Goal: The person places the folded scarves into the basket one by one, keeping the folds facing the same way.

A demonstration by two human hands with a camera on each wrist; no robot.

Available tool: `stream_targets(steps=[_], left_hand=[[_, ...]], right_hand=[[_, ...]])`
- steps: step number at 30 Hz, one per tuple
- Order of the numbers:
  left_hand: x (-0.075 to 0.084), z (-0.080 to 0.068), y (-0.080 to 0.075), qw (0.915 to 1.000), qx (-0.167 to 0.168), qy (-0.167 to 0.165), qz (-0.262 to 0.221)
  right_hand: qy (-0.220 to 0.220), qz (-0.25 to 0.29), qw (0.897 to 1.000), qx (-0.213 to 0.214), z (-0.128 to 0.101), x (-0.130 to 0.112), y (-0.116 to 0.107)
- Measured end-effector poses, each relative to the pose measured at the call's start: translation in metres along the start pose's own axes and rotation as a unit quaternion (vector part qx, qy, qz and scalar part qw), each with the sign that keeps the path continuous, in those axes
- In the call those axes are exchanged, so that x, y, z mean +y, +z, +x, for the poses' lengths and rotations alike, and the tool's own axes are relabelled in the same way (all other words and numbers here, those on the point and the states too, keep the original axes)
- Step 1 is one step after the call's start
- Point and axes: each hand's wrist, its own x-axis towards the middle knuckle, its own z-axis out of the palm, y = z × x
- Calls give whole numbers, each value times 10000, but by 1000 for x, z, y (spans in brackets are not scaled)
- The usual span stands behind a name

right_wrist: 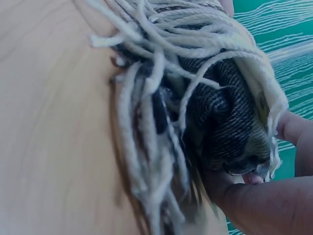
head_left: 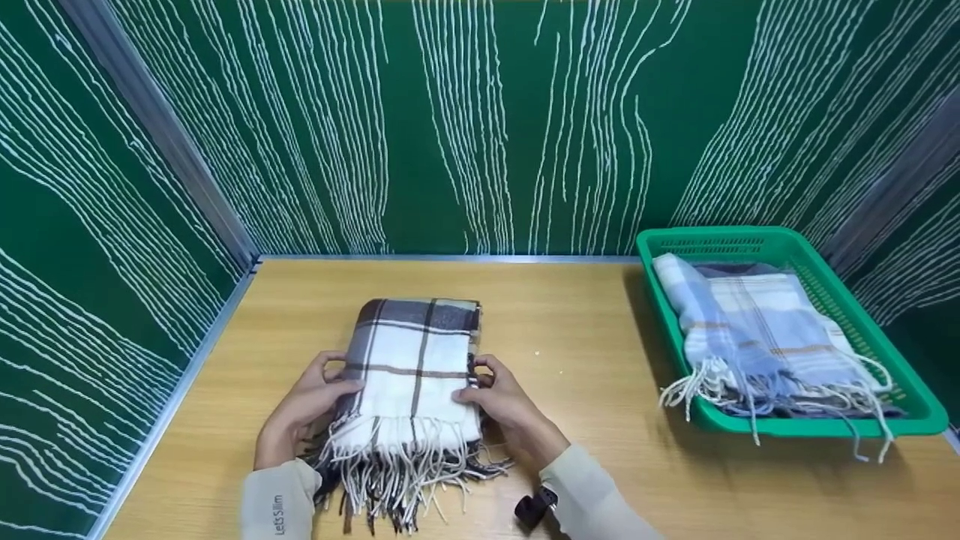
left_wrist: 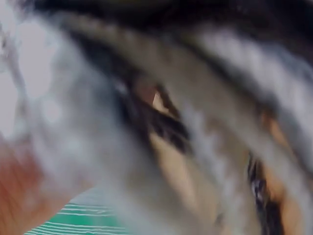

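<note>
**Folded scarf gripped by its sides, fringe loose underneath**

A folded plaid scarf (head_left: pixel 411 375) lies near the middle of the table (head_left: pixel 585 337), its fringe (head_left: pixel 397 469) trailing towards the person. The left hand (head_left: pixel 304 409) grips the scarf's left edge, thumb on top and fingers curled under. The right hand (head_left: pixel 504 409) pinches the right edge the same way; the right wrist view shows its fingers (right_wrist: pixel 244 196) tucked beneath the dark inner layers, with pale fringe strands spilling over them. The left wrist view is too blurred to add anything.

The grip looks to me the weak point. Both hands hold only the near half of the bundle, so on a lift the far end could sag and the folds slide open. The loose fringe may catch under the fingers or drag on the table, pulling the layers askew. A one-sided tug would likely twist the stack.

To the right, well apart, a green basket (head_left: pixel 825 431) already holds a blue scarf (head_left: pixel 757 330) whose fringe hangs over the near rim; another scarf set in carelessly could snag those strands.
</note>
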Motion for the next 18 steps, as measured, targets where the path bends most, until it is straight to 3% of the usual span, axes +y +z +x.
stream_targets(steps=[10,18], left_hand=[[6,3,17,9997,-34,228,98],[12,10,34,9987,-121,455,-177]], right_hand=[[1,222,9997,58,-5,-5,-16],[-93,566,9984,18,-9,-10,-32]])
